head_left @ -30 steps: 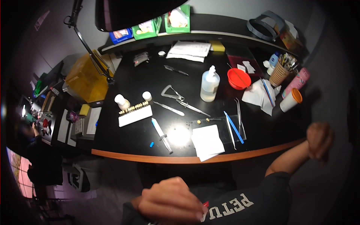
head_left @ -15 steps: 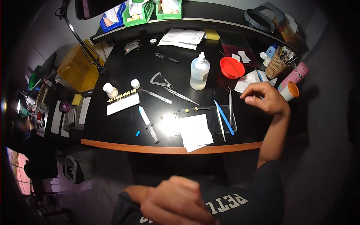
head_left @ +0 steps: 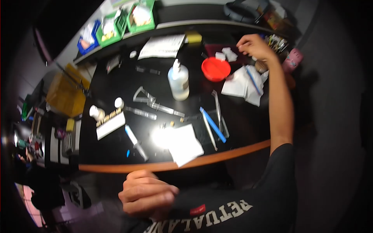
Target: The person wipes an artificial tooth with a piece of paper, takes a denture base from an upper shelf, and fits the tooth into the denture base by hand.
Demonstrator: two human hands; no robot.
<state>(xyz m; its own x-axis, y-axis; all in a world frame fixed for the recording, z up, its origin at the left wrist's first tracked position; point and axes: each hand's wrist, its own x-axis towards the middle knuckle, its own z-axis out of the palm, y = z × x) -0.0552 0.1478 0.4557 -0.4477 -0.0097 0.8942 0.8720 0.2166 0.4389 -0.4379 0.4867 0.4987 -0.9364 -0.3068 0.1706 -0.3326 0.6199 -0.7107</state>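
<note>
My right hand (head_left: 254,48) reaches over the dark red sheet at the back right, near a cup of tools (head_left: 276,43); its fingers are loosely bent and apart, with nothing seen between them. Below it lie white crumpled tissues (head_left: 229,54) and a red bowl (head_left: 219,70). My left hand (head_left: 145,192) is closed in front of my shirt, below the table edge; what it may hold is hidden. Near it on the table are folded white paper (head_left: 185,145) and a syringe (head_left: 136,143). A blue tool (head_left: 213,125) and metal tweezers (head_left: 217,106) lie right of the paper.
A clear bottle (head_left: 178,83) stands mid-table. A white cloth (head_left: 243,85) with a blue stick lies right. Tooth-shade samples (head_left: 110,126), small white jars and calipers (head_left: 144,95) lie left. Green bins (head_left: 140,17) line the shelf. A person (head_left: 42,182) is at far left.
My right hand has moved up and left, then farther back over the table toward the cup of tools. My left hand now appears farther left. The view has shifted and tilted.
</note>
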